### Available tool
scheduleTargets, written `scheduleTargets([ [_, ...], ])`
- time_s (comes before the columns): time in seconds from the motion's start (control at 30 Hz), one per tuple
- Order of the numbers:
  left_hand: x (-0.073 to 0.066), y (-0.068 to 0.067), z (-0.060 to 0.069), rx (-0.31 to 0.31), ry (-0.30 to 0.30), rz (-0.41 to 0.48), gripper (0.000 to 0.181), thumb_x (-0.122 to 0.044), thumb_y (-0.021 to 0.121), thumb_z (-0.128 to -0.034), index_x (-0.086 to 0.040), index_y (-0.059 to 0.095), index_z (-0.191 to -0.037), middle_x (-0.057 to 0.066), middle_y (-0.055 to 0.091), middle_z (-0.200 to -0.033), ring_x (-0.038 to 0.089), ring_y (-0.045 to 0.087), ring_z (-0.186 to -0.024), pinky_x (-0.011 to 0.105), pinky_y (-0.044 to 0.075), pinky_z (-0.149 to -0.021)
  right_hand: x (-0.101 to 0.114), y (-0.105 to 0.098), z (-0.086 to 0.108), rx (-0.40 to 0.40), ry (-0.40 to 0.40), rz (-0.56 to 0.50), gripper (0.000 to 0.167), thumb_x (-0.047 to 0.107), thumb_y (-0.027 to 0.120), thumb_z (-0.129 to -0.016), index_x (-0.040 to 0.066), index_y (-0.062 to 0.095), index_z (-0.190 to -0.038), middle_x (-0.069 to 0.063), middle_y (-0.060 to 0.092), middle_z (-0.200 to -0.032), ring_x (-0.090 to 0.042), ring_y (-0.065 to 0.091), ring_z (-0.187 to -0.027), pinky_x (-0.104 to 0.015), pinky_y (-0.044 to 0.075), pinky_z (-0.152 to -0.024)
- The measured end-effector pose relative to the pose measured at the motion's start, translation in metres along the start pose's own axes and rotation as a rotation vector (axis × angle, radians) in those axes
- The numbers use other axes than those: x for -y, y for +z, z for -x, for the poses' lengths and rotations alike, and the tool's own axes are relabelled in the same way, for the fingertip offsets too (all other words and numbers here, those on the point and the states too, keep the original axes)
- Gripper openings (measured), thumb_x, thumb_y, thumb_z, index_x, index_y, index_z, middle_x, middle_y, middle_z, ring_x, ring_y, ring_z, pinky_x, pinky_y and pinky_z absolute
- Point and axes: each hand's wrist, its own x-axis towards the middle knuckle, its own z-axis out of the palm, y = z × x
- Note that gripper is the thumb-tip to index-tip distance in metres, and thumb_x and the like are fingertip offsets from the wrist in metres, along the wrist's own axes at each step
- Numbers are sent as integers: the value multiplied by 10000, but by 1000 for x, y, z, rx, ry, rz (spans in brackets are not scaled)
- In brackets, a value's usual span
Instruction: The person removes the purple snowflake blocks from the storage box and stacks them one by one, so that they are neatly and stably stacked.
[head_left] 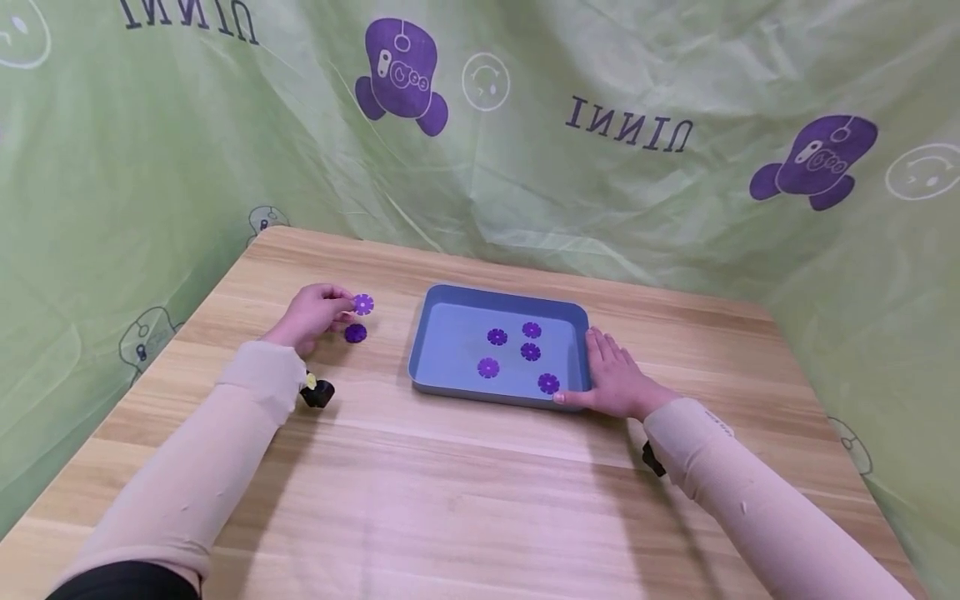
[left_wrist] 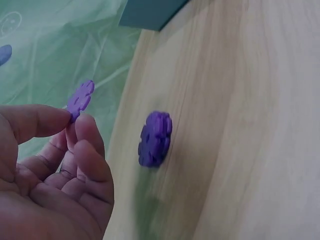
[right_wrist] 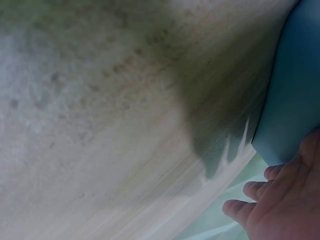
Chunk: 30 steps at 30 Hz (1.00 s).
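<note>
Between thumb and fingertips my left hand [head_left: 317,315] pinches a purple notched disc [head_left: 363,304], shaped like a snowflake or flower, held up off the table. Just below it a short stack of darker purple discs [left_wrist: 156,139] lies on the wood. Right of that hand is a shallow blue tray [head_left: 450,387] with several purple discs [head_left: 531,352] spread over its right half. My right hand [head_left: 617,379] rests on the tray's right side, thumb over the near corner and fingers straight along the rim. In the right wrist view the fingers [right_wrist: 239,210] stretch beside the tray's wall.
The wooden table [head_left: 450,500] has its far edge close behind the tray. A green printed cloth [head_left: 525,183] hangs behind and at both sides. Black wrist devices [head_left: 318,393] sit under each forearm.
</note>
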Motion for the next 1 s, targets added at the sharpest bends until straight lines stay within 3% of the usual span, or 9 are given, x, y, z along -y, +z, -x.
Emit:
scheduleTargets([
  [0.3,11,-16,7,39,-35,-29,243,-76,508,-1058,94,545,-1228,-3,613,-831,71,520,-665,204,448,-573,1,1,-2,13,7,1,1275,700,663,-877,-168,25,-1560,-365,-2,-1642,-549,43,-1505,-660,103,-1196],
  [0.6,18,-22,10,70,-104,-44,294,-100,539,-1059,97,544,-1277,-14,627,-856,59,547,-694,183,469,-582,1,1,-2,13,13,-1,1264,690,663,-881,-170,31,-1558,-369,16,-1641,-557,63,-1500,-663,114,-1195],
  [1.0,25,-22,7,79,-92,-134,281,-102,555,-1042,98,588,-1237,-19,642,-819,83,566,-700,214,449,-572,0,2,-2,13,14,3,1261,689,657,-884,-170,27,-1558,-367,13,-1642,-556,64,-1500,-659,116,-1197],
])
